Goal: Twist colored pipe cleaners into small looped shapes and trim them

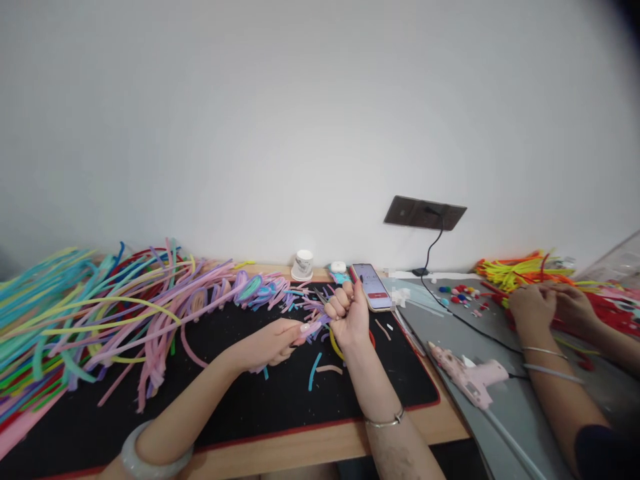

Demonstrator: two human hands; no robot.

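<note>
My left hand [273,343] is closed on a pink and purple fuzzy stem [313,328] over the black mat [280,407]. Just right of it, my right hand [350,313] is raised, its fingers curled round the other end of the purple piece. Behind and below the hands lie short cut stem pieces, among them a blue one [315,372] and a pink one [329,369]. Part of a yellow ring [335,343] shows beside my right wrist.
Colourful fuzzy stems [120,300] heap up at the left. At the back stand a white cup [303,265] and a phone [371,287]. A pink glue gun [470,373], its cord, pompoms [463,293] and another person's hands [550,307] are at the right.
</note>
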